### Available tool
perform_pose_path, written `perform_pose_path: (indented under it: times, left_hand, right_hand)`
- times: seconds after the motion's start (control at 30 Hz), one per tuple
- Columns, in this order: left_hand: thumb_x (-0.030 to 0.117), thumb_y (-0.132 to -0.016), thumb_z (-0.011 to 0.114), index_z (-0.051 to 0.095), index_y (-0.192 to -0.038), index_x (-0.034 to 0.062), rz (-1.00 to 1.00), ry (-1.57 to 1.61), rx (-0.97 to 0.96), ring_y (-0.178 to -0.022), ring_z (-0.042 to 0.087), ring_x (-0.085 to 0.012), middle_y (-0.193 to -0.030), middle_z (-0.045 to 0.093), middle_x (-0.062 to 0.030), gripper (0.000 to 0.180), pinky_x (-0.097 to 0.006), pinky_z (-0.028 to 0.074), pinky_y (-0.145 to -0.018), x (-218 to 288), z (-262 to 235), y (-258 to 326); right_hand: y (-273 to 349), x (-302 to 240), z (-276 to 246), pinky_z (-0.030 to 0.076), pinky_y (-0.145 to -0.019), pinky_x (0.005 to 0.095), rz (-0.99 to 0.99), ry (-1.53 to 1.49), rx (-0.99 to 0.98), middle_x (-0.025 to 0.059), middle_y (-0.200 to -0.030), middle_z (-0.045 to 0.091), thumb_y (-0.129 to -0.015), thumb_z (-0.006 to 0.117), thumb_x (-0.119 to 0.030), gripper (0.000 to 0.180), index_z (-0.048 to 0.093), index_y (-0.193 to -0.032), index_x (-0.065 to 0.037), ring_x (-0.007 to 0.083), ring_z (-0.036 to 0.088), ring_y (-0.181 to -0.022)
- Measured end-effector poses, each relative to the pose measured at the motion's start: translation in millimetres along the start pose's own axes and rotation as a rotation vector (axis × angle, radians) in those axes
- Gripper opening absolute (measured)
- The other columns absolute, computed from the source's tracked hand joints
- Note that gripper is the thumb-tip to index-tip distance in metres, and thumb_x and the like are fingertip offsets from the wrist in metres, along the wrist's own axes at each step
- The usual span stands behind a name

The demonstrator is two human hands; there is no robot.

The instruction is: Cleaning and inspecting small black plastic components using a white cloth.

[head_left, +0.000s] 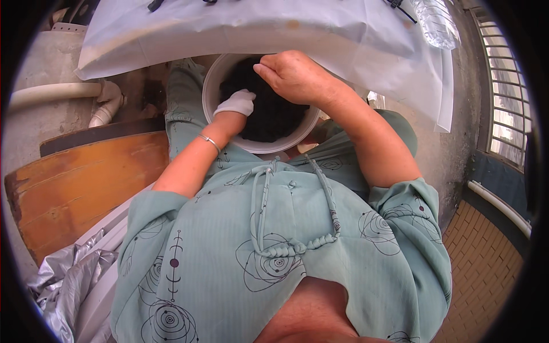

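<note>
A round white bucket (210, 86) stands between my knees, with a mass of small black pieces (269, 121) inside, too dark to make out singly. My left hand (237, 103), in a white glove and with a silver bangle at the wrist, is over the left part of the bucket. Its fingers are curled in, and whatever they hold is hidden. Bare and higher up, my right hand (290, 75) hangs above the bucket's far right side. Thumb and fingers are pressed together there, and I cannot see what is between them. The two hands are apart.
A table under translucent plastic sheeting (229, 31) lies just beyond the bucket, with several black items at its far edge. A clear plastic bottle (436, 26) rests at its right. An orange-brown wooden board (86, 183), a white pipe (54, 93) and crumpled silver sheeting (71, 280) are at left.
</note>
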State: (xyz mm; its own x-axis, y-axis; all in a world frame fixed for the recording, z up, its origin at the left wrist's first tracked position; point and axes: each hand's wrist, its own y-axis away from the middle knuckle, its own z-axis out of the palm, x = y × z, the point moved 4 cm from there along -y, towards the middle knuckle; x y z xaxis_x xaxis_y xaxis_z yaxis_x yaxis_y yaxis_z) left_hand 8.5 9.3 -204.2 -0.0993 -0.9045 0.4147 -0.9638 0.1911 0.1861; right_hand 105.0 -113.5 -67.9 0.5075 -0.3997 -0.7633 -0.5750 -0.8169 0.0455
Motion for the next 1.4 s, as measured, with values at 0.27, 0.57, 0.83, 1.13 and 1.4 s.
perform_pose_path:
  times: [0.27, 0.57, 0.83, 1.13, 1.4]
  left_hand:
    - [0.014, -0.079, 0.049, 0.057, -0.104, 0.0054, -0.208, 0.123, 0.056, -0.095, 0.056, -0.0385, -0.102, 0.058, -0.0217, 0.027, -0.042, 0.045, -0.082, -3, 6, -6]
    - [0.023, -0.081, 0.056, 0.054, -0.097, 0.0024, -0.295, 0.091, 0.179, -0.087, 0.057, -0.0394, -0.093, 0.059, -0.0227, 0.026, -0.044, 0.045, -0.076, -39, 56, -14]
    - [0.013, -0.077, 0.065, 0.052, -0.095, 0.0028, -0.227, 0.437, 0.457, -0.062, 0.059, -0.0201, -0.078, 0.059, -0.0115, 0.024, -0.032, 0.047, -0.054, 29, -68, 29]
    - [0.012, -0.083, 0.063, 0.046, -0.113, 0.0002, 0.32, 0.532, 0.981, -0.082, 0.054, -0.0087, -0.113, 0.051, -0.0124, 0.036, -0.021, 0.045, -0.068, 84, -174, 41]
    - [0.016, -0.091, 0.052, 0.05, -0.102, 0.0065, 0.018, 1.695, 0.112, -0.05, 0.047, -0.004, -0.081, 0.059, -0.0026, 0.015, -0.017, 0.039, -0.042, 83, -170, 14]
  right_hand:
    - [4, 7, -4, 0.045, -0.063, 0.0436, -0.017, -0.006, 0.019, 0.0207, -0.068, 0.057, -0.088, 0.049, -0.024, 0.031, 0.057, -0.073, 0.001, 0.0397, 0.054, -0.067]
    - [10, 11, 11, 0.046, -0.06, 0.0458, -0.158, 0.024, 0.084, 0.0227, -0.066, 0.057, -0.086, 0.051, -0.022, 0.029, 0.057, -0.068, 0.0, 0.0417, 0.055, -0.064]
    - [11, -6, 10, 0.045, -0.06, 0.0407, -0.114, -0.035, 0.176, 0.0186, -0.07, 0.059, -0.086, 0.055, -0.026, 0.026, 0.057, -0.086, -0.001, 0.0354, 0.057, -0.065]
    - [3, -16, -33, 0.041, -0.054, 0.026, -0.274, -0.409, 0.341, -0.0006, -0.065, 0.052, -0.086, 0.056, -0.018, 0.017, 0.056, -0.09, -0.001, 0.0105, 0.047, -0.057]
    - [9, -31, -43, 0.044, -0.063, 0.0229, -0.401, -0.349, 0.257, 0.0039, -0.072, 0.054, -0.089, 0.055, -0.016, 0.02, 0.057, -0.103, -0.003, 0.0101, 0.052, -0.066]
